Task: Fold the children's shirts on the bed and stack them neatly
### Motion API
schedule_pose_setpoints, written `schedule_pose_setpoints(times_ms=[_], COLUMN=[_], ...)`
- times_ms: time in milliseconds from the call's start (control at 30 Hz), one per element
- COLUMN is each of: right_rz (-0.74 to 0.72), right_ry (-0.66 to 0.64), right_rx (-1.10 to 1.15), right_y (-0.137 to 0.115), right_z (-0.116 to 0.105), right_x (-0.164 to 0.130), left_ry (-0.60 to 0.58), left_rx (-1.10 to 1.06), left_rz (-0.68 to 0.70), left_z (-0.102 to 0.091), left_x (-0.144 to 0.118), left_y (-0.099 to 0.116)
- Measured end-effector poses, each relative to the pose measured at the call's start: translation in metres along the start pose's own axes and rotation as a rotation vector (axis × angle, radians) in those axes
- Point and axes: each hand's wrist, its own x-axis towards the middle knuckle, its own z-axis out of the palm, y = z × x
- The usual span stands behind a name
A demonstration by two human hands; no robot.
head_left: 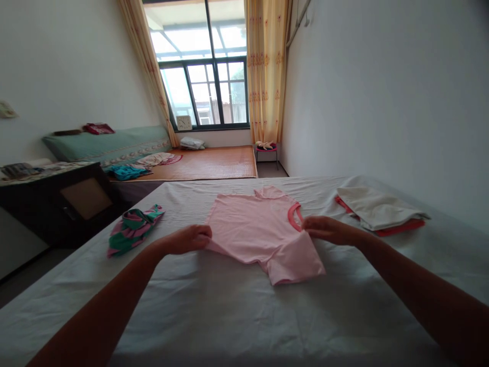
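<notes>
A pink short-sleeved T-shirt (244, 219) with a coral neckband lies spread sideways on the pale sheet (214, 321), its collar toward the right. My left hand (190, 238) is closed on the near corner of its hem, at the shirt's left end. At the other end, my right hand (328, 229) pinches the shoulder beside the neckband. Between the hands the near side edge is slightly lifted, and the near sleeve hangs toward me. The fabric inside my fingers is hidden.
A crumpled green and pink garment (133, 229) lies on the left. Folded white and red clothes (382, 209) are stacked on the right. Beyond stand a dark cabinet (49, 204), a low bed with a brown mat (217, 160) and a small pink stool (266, 149).
</notes>
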Motion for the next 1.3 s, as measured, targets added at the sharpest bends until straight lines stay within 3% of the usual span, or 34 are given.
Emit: schedule_pose_setpoints(times_ms=[167,267,333,467,533,667,800,867,933,1033,1133,1233,1300], right_rz=[0.333,0.46,0.45,0.355,0.295,0.285,0.32,0.309,0.271,0.162,0.11,0.111,0.069], right_ry=[0.514,0.65,0.61,0.395,0.324,0.273,0.121,0.234,0.394,0.386,0.314,0.43,0.523], right_rx=[-0.069,-0.133,-0.045,0.152,0.179,0.171,-0.026,-0.206,-0.363,-0.441,-0.513,-0.535,-0.458], right_y=[0.042,0.06,0.066,0.06,0.056,0.057,0.065,0.065,0.062,0.057,0.057,0.058,0.058], right_z=[0.0,0.005,0.008,0.009,0.006,-0.003,-0.009,-0.009,-0.007,0.002,0.013,0.019,0.019], right_x=[0.06,0.071,0.067,0.051,0.045,0.037,0.033,0.035,0.04,0.049,0.055,0.059,0.06], left_ry=[0.5,0.638,0.605,0.43,0.424,0.458,0.334,0.332,0.417,0.545,0.429,0.256,0.218], left_rx=[-0.396,-0.494,-0.513,-0.419,-0.322,-0.183,-0.06,0.053,0.192,0.279,0.213,0.18,0.161], left_rz=[-0.262,-0.399,-0.388,-0.209,-0.17,-0.189,-0.189,-0.199,-0.2,-0.154,-0.069,0.033,0.049], left_z=[0.003,0.016,0.021,0.024,0.024,0.023,0.021,0.019,0.019,0.023,0.033,0.048,0.058], left_x=[0.062,0.077,0.075,0.064,0.063,0.067,0.065,0.063,0.063,0.072,0.097,0.133,0.159], left_y=[-0.037,-0.056,-0.063,-0.064,-0.063,-0.062,-0.061,-0.059,-0.054,-0.039,-0.014,0.013,0.026])
